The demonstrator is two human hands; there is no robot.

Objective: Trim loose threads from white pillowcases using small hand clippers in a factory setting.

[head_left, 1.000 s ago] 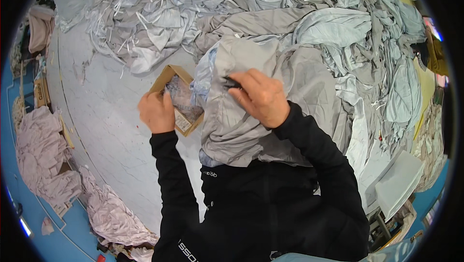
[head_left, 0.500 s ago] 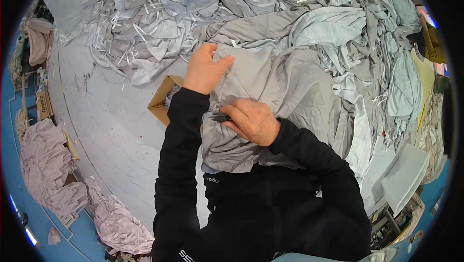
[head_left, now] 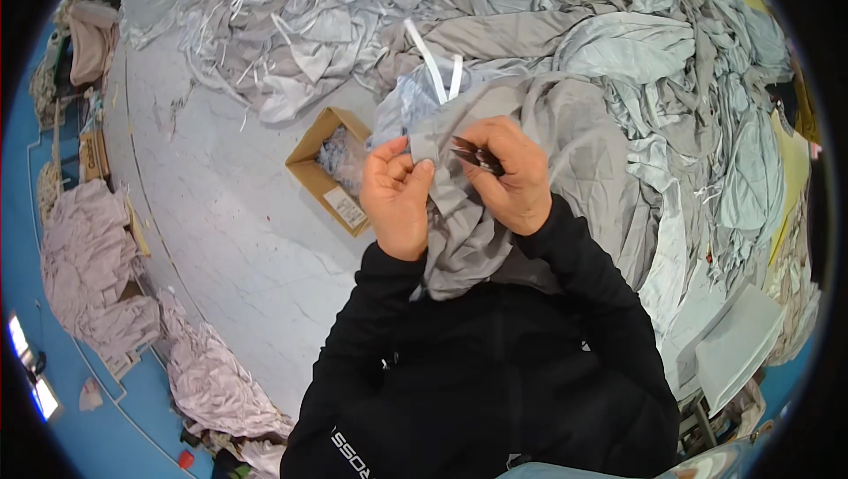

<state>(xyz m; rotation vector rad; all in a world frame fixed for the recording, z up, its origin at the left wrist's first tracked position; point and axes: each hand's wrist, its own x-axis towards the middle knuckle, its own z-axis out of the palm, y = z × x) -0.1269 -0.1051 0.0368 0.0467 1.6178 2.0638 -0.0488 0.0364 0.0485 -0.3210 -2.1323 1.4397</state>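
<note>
Grey fabric (head_left: pixel 583 143) lies bunched in front of my body. My left hand (head_left: pixel 397 201) pinches its edge between thumb and fingers, holding a corner up. In my right hand (head_left: pixel 519 179) is a pair of dark thread snips (head_left: pixel 477 158), their tips pointing left toward the pinched edge, a short gap away from it. Behind the raised corner, a light blue piece of cloth (head_left: pixel 402 106) shows. Two white ribbon ties (head_left: pixel 427 60) stick up beside it.
An open cardboard box (head_left: pixel 305 150) with bluish scraps sits left of my left hand. A large heap of grey and pale blue cloth (head_left: pixel 627 42) spreads across the far side of the pale table (head_left: pixel 238 249). Pinkish cloth piles (head_left: pixel 93 258) lie off its left side.
The fabric's edge has been lifted and folded over, baring light blue cloth and white ties. My left hand has come down to pinch it; my right hand with the snips moved up and right.
</note>
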